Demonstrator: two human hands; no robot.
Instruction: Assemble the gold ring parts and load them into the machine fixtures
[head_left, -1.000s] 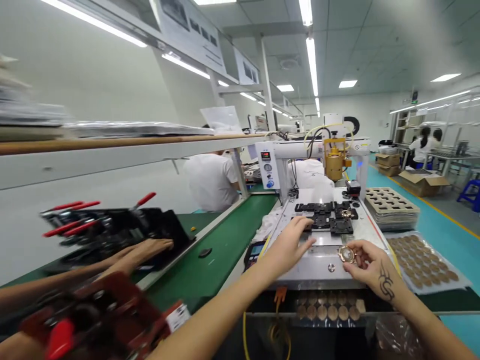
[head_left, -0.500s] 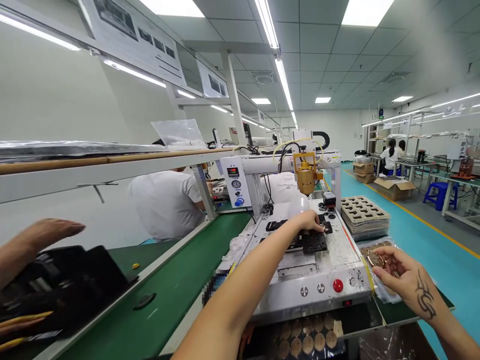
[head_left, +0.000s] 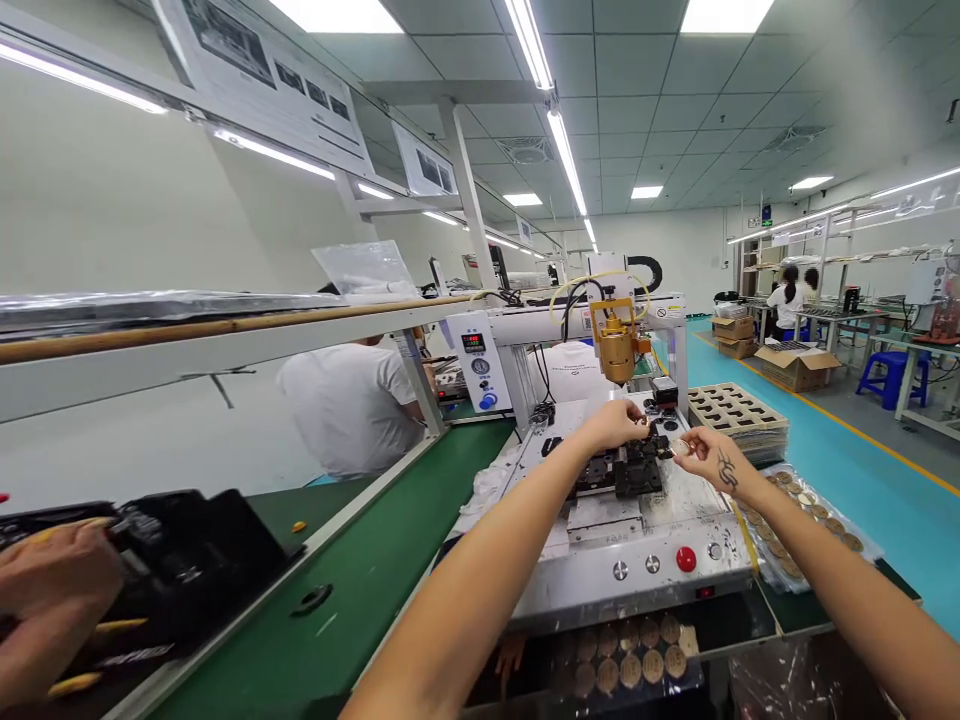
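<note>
Person's left hand [head_left: 616, 424] and right hand [head_left: 701, 456] bare, forearms [head_left: 501, 545] too; dark, curving, pointed tattoo [head_left: 726, 470] by right wrist [head_left: 742, 480].

What the left hand [head_left: 616, 424] pinches is too small to tell.

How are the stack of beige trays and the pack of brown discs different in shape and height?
The stack of beige trays is rectangular with dark cut-outs; the pack of brown discs shows round pieces under clear plastic.
The stack rises in many layers, while the pack lies low and flat.
Both sit to the right of the white machine.
</note>
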